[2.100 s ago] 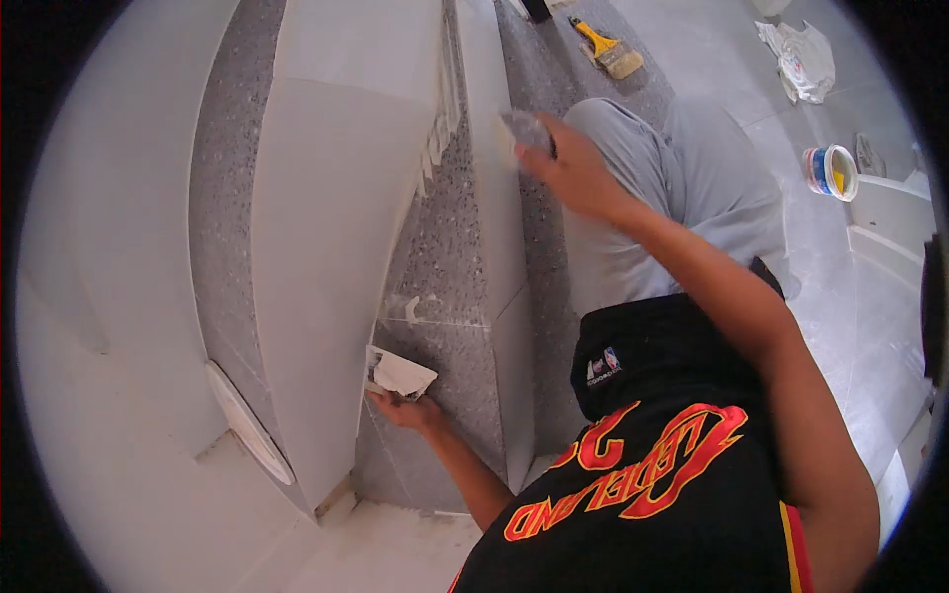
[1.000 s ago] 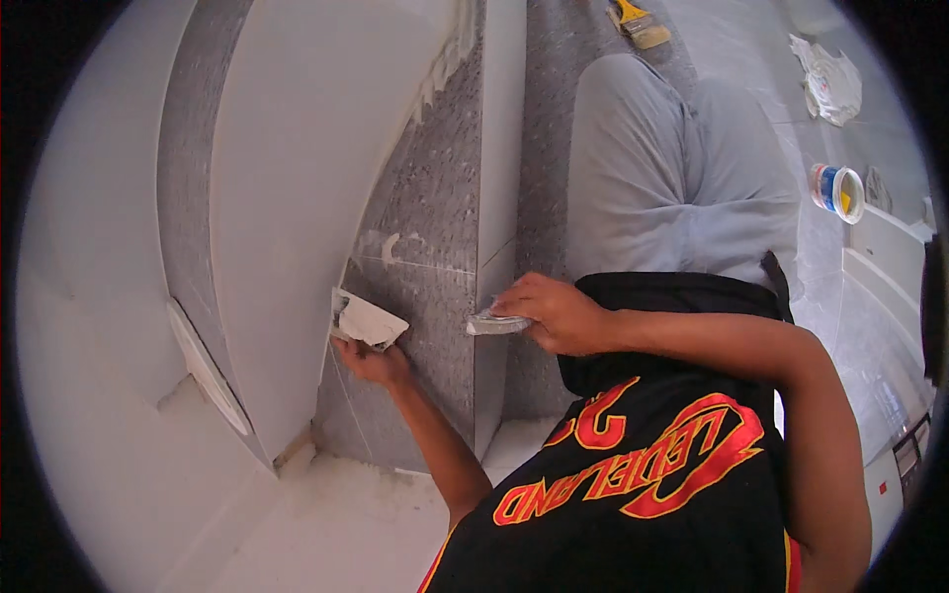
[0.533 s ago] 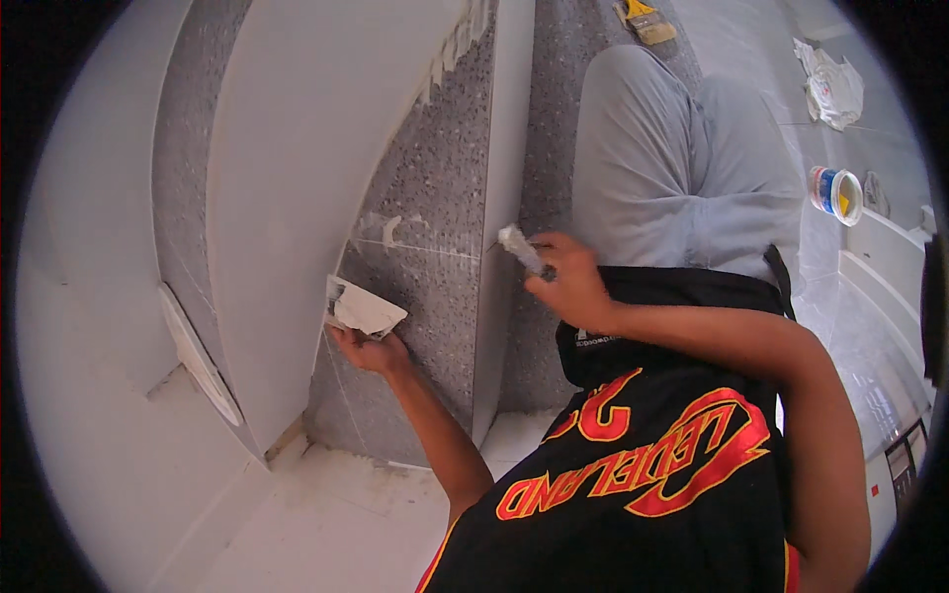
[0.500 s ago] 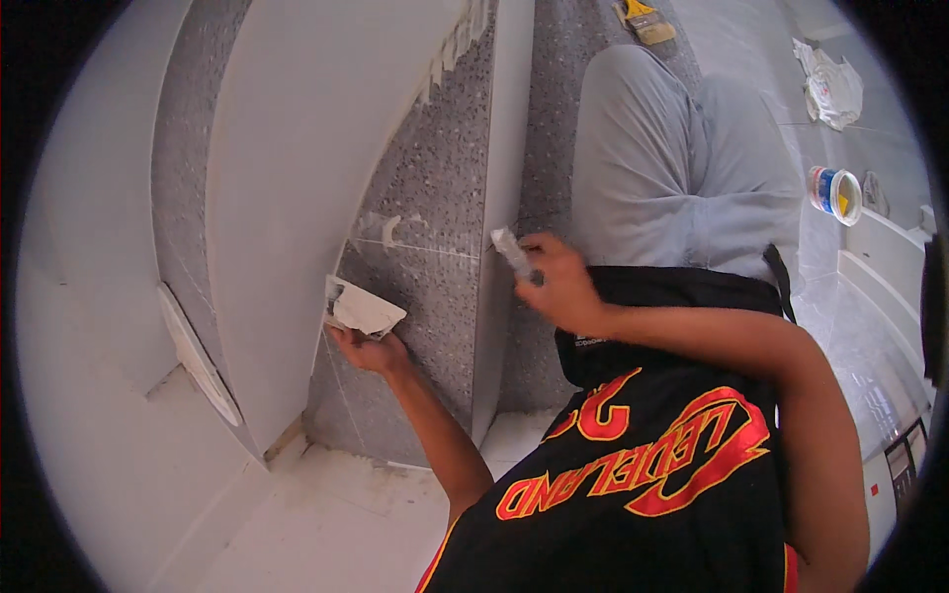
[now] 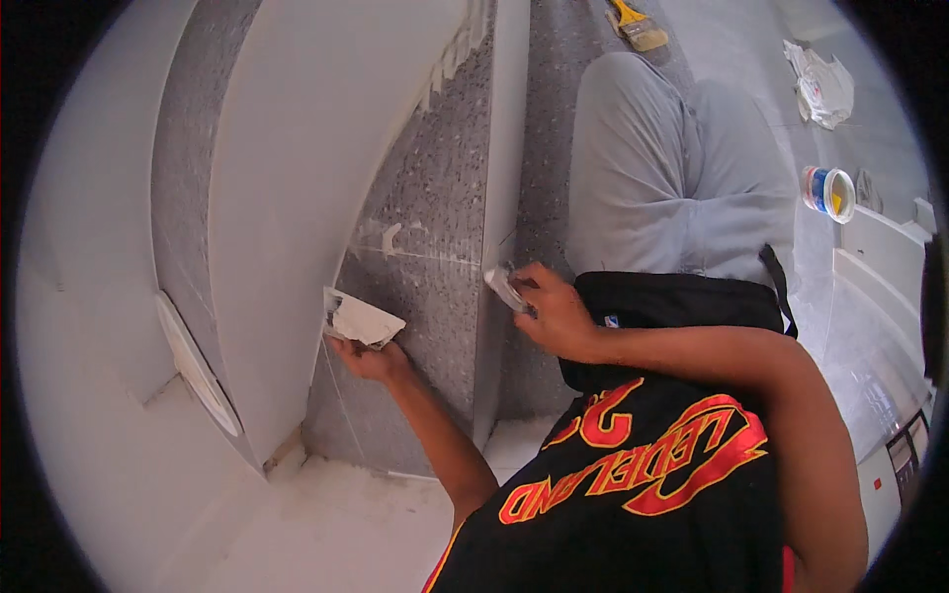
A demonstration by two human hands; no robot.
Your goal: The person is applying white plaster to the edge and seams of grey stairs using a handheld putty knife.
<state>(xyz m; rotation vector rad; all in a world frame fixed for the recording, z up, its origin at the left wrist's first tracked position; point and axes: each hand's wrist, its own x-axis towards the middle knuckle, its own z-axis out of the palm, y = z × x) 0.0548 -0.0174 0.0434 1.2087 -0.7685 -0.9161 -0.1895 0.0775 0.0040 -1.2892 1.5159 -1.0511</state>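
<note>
Right of both hands (image 5: pixel 368 360) (image 5: pixel 560 316), curled round a paste-coated plate (image 5: pixel 332 300) and a scraper (image 5: pixel 505 289), a tub (image 5: pixel 818 190) holds something yellow (image 5: pixel 837 203).

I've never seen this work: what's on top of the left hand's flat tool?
White, paste-like material covers most of the flat tool in the left hand; the surface beneath is hidden.
</note>
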